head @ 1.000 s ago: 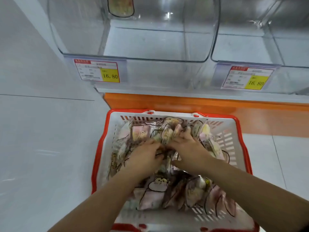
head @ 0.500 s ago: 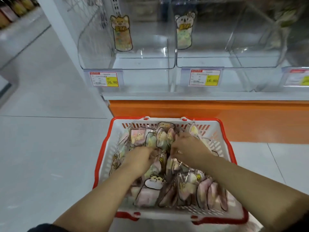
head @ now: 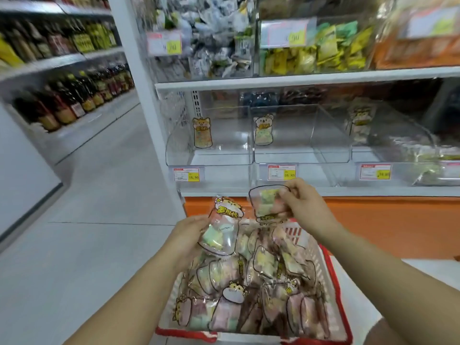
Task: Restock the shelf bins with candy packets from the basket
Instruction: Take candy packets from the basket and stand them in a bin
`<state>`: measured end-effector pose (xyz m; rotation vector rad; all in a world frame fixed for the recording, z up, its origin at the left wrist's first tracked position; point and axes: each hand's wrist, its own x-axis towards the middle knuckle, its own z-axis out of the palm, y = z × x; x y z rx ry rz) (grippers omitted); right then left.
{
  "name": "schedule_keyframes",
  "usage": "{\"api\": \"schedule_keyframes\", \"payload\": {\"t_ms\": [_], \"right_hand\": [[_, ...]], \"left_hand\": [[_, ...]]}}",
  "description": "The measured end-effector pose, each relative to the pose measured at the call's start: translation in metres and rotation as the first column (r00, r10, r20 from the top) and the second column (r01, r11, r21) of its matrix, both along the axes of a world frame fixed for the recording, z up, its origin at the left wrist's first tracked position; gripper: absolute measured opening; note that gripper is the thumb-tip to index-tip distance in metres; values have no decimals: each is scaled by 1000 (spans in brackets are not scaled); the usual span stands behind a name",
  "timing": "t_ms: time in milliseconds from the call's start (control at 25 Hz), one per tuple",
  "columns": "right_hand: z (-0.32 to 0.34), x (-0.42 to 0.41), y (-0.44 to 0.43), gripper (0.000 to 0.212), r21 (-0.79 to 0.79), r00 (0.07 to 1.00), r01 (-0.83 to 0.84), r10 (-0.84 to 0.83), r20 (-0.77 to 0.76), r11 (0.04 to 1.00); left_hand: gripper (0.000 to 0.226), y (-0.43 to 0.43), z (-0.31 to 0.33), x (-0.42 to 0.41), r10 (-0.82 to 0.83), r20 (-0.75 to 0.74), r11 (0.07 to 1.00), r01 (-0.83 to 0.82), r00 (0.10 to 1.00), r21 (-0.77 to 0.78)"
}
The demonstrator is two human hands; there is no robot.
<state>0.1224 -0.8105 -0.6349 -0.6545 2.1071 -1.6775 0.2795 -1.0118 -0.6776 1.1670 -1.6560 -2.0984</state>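
Observation:
A red and white basket on the floor holds several clear candy packets with cartoon animals. My left hand grips one packet with a cat print above the basket's far left. My right hand holds a second packet upside down, raised in front of the shelf edge. Just beyond stand two clear shelf bins, the left bin and the middle bin, each with only an animal label inside.
Price tags reading 16.80 hang under the bins. A third bin at right holds some packets. The upper shelf carries full bins. An orange base panel runs below. Bottles line shelves at left across the grey aisle floor.
Both hands have come up out of the basket, each holding a packet. The view has tilted upward, revealing the shelves above.

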Motion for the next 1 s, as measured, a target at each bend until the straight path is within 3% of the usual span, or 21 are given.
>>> {"api": "schedule_keyframes", "payload": {"t_ms": [80,200,480,520,600,680,720,840,960,1000], "right_hand": [[17,-4,9,9,-76,996,60,-55,68,995],[49,-2,28,8,-191,990,127,-113,82,973],[98,17,70,17,-324,951,-8,-93,-295,946],[102,17,76,17,-268,899,-49,-74,-431,962],[104,16,83,11,48,627,-126,117,-770,991],[98,16,81,10,357,293,-88,367,-883,930],[92,18,78,12,429,188,-80,436,-880,900],[73,20,69,10,465,58,-121,473,-879,877],[61,17,71,6,376,44,-128,384,-922,918],[61,17,71,10,349,89,-107,359,-929,931]], "left_hand": [[24,11,20,-5,-6,-88,986,20,996,164],[24,35,50,-12,-53,-174,952,103,983,290],[29,74,91,-38,-119,-311,898,236,943,371],[30,78,92,-41,-125,-313,896,242,942,372],[32,84,96,-47,-164,-326,891,281,931,355],[31,92,101,-52,-205,-328,901,309,922,304],[29,96,103,-54,-224,-326,915,313,918,254],[21,110,111,-56,-235,-358,953,286,904,96],[18,120,118,-54,-240,-404,957,285,883,54],[18,123,120,-54,-246,-411,955,293,878,55]]}}
